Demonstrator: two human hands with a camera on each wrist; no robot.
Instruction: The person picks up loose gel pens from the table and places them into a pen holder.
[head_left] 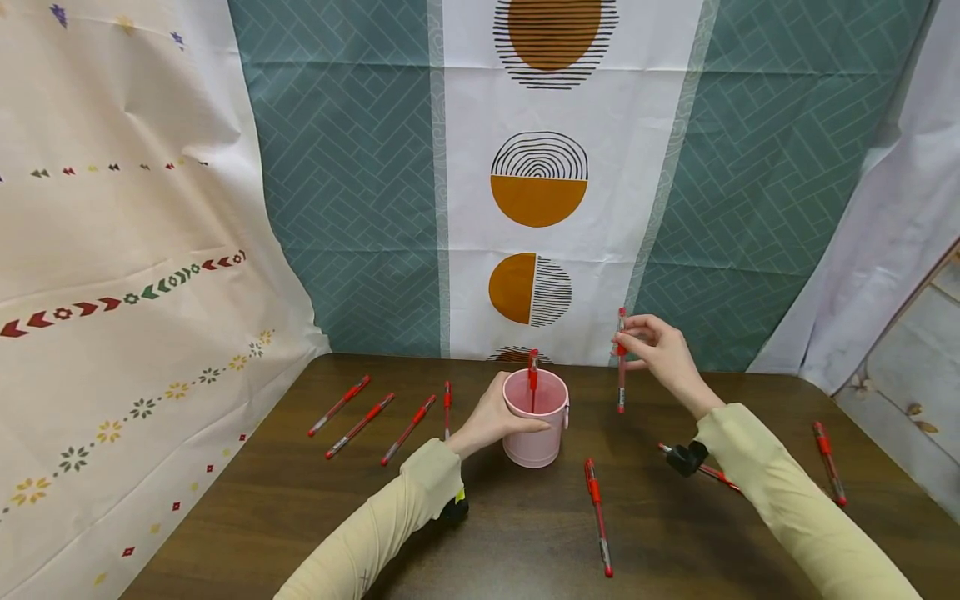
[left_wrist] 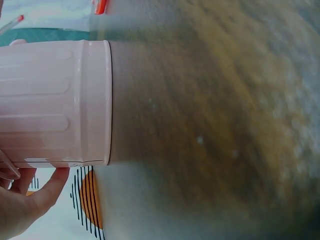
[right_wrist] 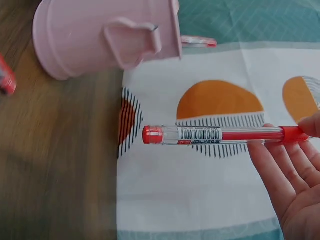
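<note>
A pink bucket [head_left: 534,446] with small side handles stands upright on the table, and one red pen [head_left: 533,371] leans inside it. My left hand [head_left: 491,421] grips the bucket's left side near the rim; in the left wrist view its fingers [left_wrist: 47,192] lie against the wall. To the right of the bucket, my right hand [head_left: 660,354] pinches another red pen [head_left: 621,375] by its upper part, holding it upright above the table. The right wrist view shows this pen's clear barrel with a barcode label [right_wrist: 200,134] and a red end.
Several red pens, such as this one [head_left: 360,425], lie left of the bucket on the brown wooden table [head_left: 525,533]. One pen [head_left: 598,517] lies in front, another [head_left: 720,477] under my right wrist, and one [head_left: 828,462] at the far right. A patterned curtain [head_left: 360,208] hangs behind.
</note>
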